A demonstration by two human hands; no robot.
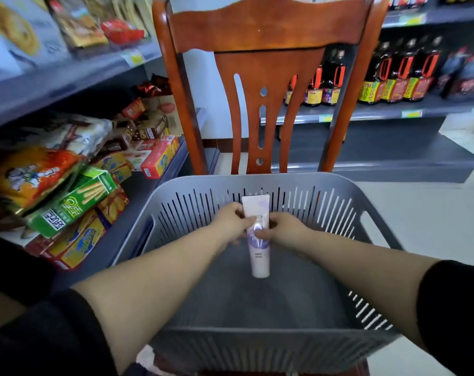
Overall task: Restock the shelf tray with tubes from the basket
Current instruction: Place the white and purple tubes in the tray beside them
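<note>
Head view, looking down into a grey slotted plastic basket [176,213] that rests on the seat of a brown wooden chair [265,31] in a shop aisle. Both forearms reach into the basket from the near edge, each ending above in a dark sleeve [455,316]. The left hand [231,218] and the right hand [283,229] meet over the middle of the basket and share one white and lilac tube [257,234]. The tube stands roughly upright with its flat crimped end toward the chair back and its rounded cap end toward the viewer, held above the basket floor. Grip, left: fingers curled round the tube's left edge near its upper half. Grip, right: thumb and fingers pinching the tube's right edge at mid-length. The tube is the only one visible in the basket. To the left, grey shelves [67,77] carry snack packets and boxes, among them a green box [75,204] tilted at the shelf front. Behind the chair to the right, a further shelf holds a row of dark bottles [393,74] with yellow and red labels. The shelf tray cannot be identified in this view.
</note>
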